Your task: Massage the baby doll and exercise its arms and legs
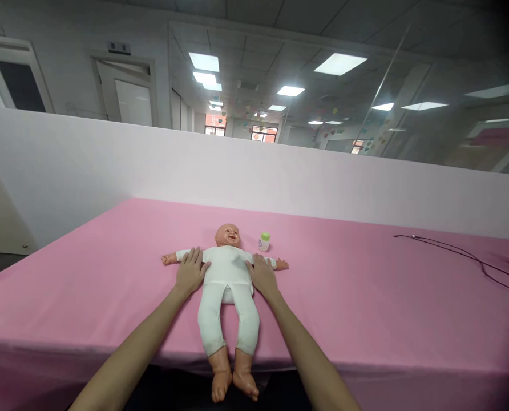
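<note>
A baby doll [227,271] in a white suit lies on its back, its head away from me and its arms stretched out sideways. Its bare feet reach past the near edge of the table. My left hand [190,270] rests flat with fingers apart on the doll's sleeve at the left, the thumb by its chest. On the other side my right hand [262,273] lies the same way over the right-hand sleeve, thumb towards the chest. Just beyond that sleeve stands a small white bottle [263,244] with a green cap, upright and untouched.
The table has a pink cloth [348,297] that hangs over its near edge. Thin dark cables [460,251] run across the right side. A low white partition [254,171] with glass above it closes off the far side.
</note>
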`<move>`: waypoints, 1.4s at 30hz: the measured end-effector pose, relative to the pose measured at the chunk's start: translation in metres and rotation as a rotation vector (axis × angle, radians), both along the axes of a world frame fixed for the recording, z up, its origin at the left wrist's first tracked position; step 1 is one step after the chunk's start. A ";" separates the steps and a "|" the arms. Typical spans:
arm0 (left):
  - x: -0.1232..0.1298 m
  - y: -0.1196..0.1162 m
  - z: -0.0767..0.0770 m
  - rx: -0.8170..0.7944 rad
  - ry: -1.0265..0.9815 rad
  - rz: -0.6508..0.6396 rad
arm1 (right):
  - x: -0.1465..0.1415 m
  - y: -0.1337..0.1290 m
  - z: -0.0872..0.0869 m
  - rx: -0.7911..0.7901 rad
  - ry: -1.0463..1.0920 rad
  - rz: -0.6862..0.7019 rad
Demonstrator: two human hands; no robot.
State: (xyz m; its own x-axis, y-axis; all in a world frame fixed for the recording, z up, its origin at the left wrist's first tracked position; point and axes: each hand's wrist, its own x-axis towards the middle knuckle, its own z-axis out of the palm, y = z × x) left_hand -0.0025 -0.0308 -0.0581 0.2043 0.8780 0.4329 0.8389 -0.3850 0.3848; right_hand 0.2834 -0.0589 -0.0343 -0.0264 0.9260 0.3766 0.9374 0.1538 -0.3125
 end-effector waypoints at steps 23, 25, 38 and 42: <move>-0.022 -0.002 0.010 0.008 0.027 0.047 | 0.015 0.004 0.001 -0.016 -0.002 0.032; -0.042 -0.003 0.009 0.061 0.063 0.134 | 0.037 0.001 -0.002 0.027 -0.082 -0.042; -0.099 0.000 0.050 -0.219 -0.323 0.171 | 0.075 -0.002 0.008 -0.013 0.692 -0.407; -0.085 0.011 0.050 -0.162 -0.983 0.072 | 0.065 0.005 -0.011 0.141 1.152 -0.160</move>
State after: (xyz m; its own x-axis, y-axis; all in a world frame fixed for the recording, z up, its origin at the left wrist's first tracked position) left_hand -0.0878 -0.0197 -0.0086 -0.2365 0.9376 0.2550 0.1385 -0.2273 0.9639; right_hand 0.3488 -0.0541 -0.0458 0.5106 0.8360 0.2007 0.1226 0.1603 -0.9794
